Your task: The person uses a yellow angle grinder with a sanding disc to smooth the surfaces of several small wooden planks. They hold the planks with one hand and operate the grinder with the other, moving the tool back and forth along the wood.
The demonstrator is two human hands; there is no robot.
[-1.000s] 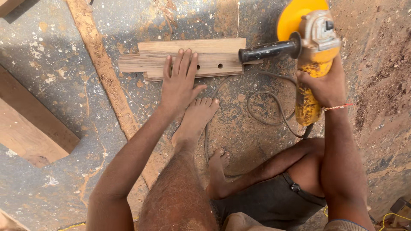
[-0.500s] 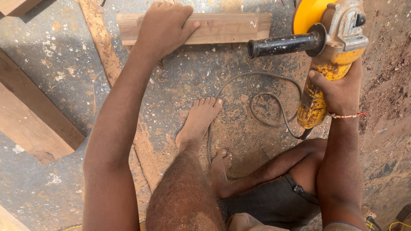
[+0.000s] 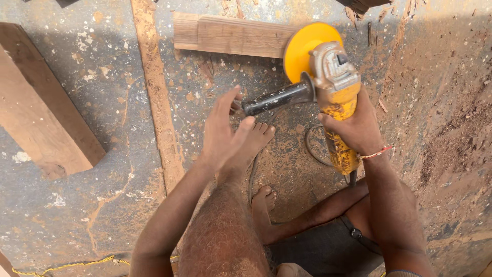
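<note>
Dusty grey concrete floor (image 3: 92, 205), strewn with sawdust and wood chips, filled the frame. At centre, the left hand (image 3: 221, 131) hung open with fingers spread, grasping nothing, just beside the tip of the black side handle (image 3: 277, 99) of the angle grinder (image 3: 333, 97); half a second earlier that hand had pressed flat on the wooden piece at the top of the frame, and it had since come off it and drawn back toward the tool. The right hand (image 3: 356, 128), a red thread bracelet at its wrist, was clenched around the grinder's yellow body at centre right, as it had been before. The grinder's yellow disc (image 3: 305, 51) now lay lower and further left, overlapping the right end of the wooden piece (image 3: 230, 35), which rested untouched on the floor at top centre. Below the left hand a bare foot (image 3: 253, 141) stood on the floor, with the tool's cable (image 3: 312, 151) looping beside it. A thick plank (image 3: 43, 100) lay at the left edge, well apart.
</note>
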